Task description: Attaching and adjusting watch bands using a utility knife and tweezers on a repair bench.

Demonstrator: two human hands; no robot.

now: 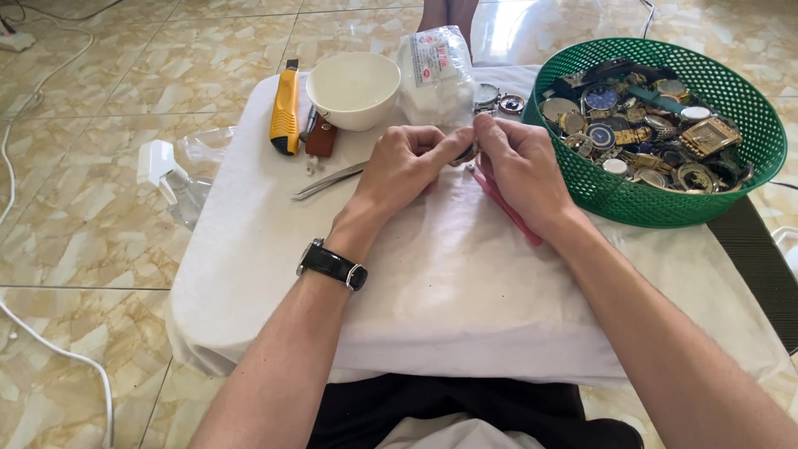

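Left hand and right hand meeting over white cloth-covered worktop, fingertips of both pinching small round metal watch case, steadying it. Pink slim tool lying under right hand. Steel tweezers, green plastic basket of watches sitting within reach.
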